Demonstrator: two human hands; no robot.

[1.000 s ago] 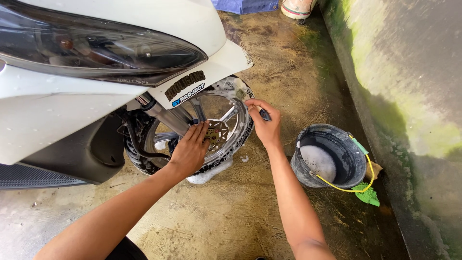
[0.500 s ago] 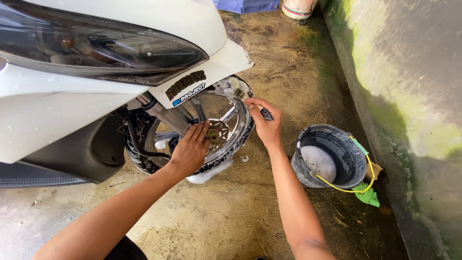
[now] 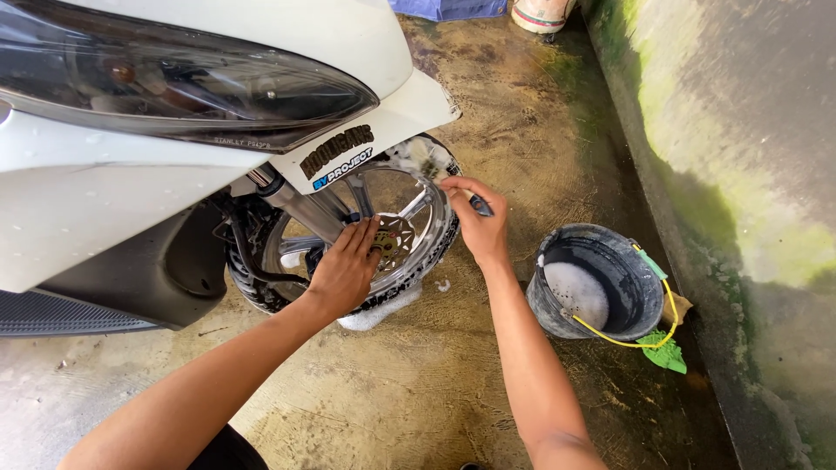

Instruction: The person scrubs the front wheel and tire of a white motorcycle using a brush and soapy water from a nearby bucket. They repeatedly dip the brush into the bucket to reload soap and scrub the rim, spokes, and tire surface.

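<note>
Left hand [image 3: 347,271] is lying spread flat on the soapy scooter wheel [image 3: 409,231], right hand [image 3: 477,224] is gripping a dark-handled brush [image 3: 481,206] at the rim, bucket [image 3: 601,287] sitting nearby.

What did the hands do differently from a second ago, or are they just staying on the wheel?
Very little changed. The right hand stays at the soapy tyre edge, still gripping a small dark-handled brush; it shifted only slightly. The left hand stays pressed flat on the front wheel near the brake disc. Nothing was picked up or let go. The bucket of suds and the white scooter have not moved.
</note>
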